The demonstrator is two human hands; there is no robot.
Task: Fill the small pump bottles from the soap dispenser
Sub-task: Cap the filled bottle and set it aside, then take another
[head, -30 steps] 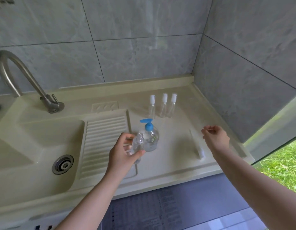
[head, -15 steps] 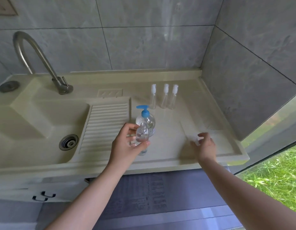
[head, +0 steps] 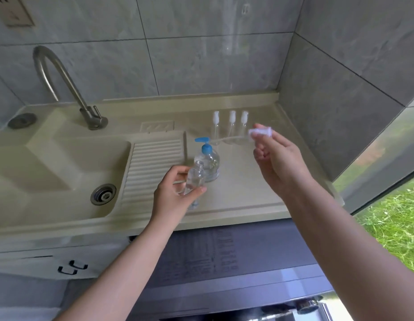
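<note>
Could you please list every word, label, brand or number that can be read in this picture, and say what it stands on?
Nothing can be read as text.
Soap dispenser: a label low on the clear body, too blurred to read.
Dark surface below the counter: rows of printed characters, too small and blurred to read.
Small pump bottles at the back: no print visible.
Open bottle held by the left hand: no print visible.

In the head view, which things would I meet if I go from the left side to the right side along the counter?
Faucet → drain → ribbed washboard → left hand holding an open small bottle → three capped pump bottles → right hand holding a pump cap.
</note>
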